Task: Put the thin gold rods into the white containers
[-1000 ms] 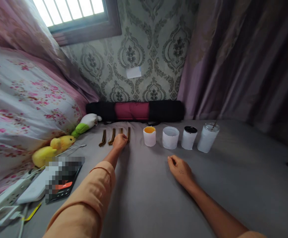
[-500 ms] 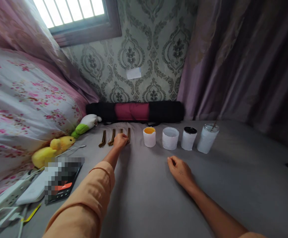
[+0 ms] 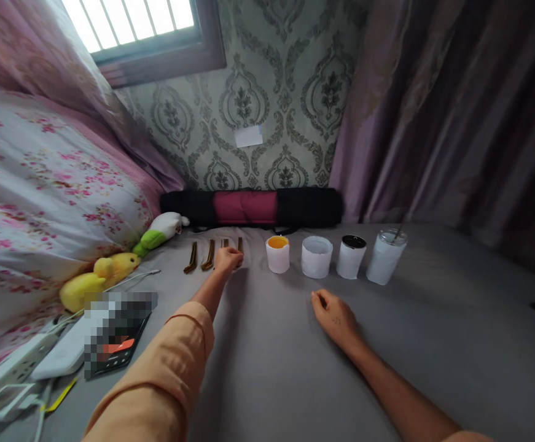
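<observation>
My left sleeve was plain peach cloth, loose and creased, its far end a broad cuff. On the near right, a sliver of similar cloth edged my bare forearm; small dark dots marked my right hand.

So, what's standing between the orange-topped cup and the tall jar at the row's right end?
In the head view, a wide white cup and a narrower, black-topped white cup stand between them.
</observation>
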`<state>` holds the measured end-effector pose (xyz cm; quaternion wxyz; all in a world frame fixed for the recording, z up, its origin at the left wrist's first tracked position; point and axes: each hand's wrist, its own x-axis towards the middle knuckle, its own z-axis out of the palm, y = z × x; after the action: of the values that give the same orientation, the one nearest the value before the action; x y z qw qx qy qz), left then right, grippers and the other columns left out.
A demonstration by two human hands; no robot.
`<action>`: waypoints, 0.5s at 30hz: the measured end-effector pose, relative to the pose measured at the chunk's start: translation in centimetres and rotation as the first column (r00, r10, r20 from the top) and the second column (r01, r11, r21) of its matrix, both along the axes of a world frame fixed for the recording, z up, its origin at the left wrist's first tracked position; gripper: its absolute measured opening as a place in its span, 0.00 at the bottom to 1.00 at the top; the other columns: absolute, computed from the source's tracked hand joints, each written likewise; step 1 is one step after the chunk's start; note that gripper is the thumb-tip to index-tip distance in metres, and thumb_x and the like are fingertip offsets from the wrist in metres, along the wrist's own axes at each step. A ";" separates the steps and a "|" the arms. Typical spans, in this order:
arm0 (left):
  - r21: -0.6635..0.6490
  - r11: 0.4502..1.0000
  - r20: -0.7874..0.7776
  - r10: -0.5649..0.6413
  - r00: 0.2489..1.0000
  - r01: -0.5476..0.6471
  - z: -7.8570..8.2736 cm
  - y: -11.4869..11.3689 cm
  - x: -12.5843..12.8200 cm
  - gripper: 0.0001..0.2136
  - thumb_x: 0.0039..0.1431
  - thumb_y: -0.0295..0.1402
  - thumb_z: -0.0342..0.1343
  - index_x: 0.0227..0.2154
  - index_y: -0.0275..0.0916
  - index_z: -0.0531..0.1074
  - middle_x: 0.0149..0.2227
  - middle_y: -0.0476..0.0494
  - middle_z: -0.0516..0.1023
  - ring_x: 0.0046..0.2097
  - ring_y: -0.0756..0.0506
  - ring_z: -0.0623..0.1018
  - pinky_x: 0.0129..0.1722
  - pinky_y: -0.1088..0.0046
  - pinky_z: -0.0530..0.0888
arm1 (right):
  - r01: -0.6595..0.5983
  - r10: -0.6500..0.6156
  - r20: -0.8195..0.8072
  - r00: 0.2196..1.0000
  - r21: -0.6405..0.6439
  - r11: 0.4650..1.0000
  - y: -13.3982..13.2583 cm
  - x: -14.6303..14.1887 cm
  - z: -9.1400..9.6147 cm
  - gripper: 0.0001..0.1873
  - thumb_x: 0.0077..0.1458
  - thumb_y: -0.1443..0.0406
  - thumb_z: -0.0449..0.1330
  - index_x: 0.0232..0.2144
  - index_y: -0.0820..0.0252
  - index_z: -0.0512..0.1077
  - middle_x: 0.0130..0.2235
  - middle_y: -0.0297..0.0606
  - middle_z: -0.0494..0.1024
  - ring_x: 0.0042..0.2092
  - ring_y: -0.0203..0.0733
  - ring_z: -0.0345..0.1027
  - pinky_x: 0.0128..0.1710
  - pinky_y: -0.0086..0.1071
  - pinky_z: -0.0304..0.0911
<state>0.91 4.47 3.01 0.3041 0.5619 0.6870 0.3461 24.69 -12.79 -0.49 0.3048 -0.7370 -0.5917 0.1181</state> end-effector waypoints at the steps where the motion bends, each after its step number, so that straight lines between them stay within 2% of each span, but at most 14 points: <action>1: -0.012 1.000 0.045 -0.006 0.999 0.006 0.0 -0.1 0.2 0.09 0.44 0.30 0.54 0.30 0.31 0.72 0.25 0.41 0.76 0.27 0.49 0.75 0.23 0.78 0.69 | -0.001 0.001 0.003 1.000 0.004 1.000 0.0 0.0 0.0 0.18 0.53 0.57 0.43 0.24 0.57 0.69 0.24 0.36 0.73 0.27 0.35 0.64 0.23 0.26 0.45; 8: -0.067 0.997 0.329 -0.004 0.944 0.028 -0.3 -1.2 1.2 0.06 0.49 0.26 0.51 0.31 0.29 0.67 0.30 0.38 0.76 0.26 0.51 0.75 0.23 0.80 0.71 | -0.007 0.007 0.029 1.000 0.001 1.000 0.0 0.0 -0.1 0.18 0.54 0.57 0.43 0.23 0.57 0.67 0.23 0.35 0.72 0.25 0.35 0.62 0.23 0.27 0.43; 15: -0.097 0.995 0.542 0.028 0.840 0.030 -1.3 -1.1 1.4 0.07 0.49 0.22 0.51 0.33 0.30 0.64 0.26 0.41 0.74 0.24 0.53 0.74 0.24 0.79 0.71 | -0.027 0.026 0.017 1.000 0.018 0.999 -0.1 0.0 0.0 0.18 0.54 0.58 0.43 0.23 0.57 0.68 0.23 0.35 0.72 0.27 0.35 0.63 0.24 0.26 0.45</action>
<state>2.31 3.33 1.74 0.5143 0.4253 0.5894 0.4552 24.73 -12.86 -0.52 0.3051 -0.7272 -0.6050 0.1104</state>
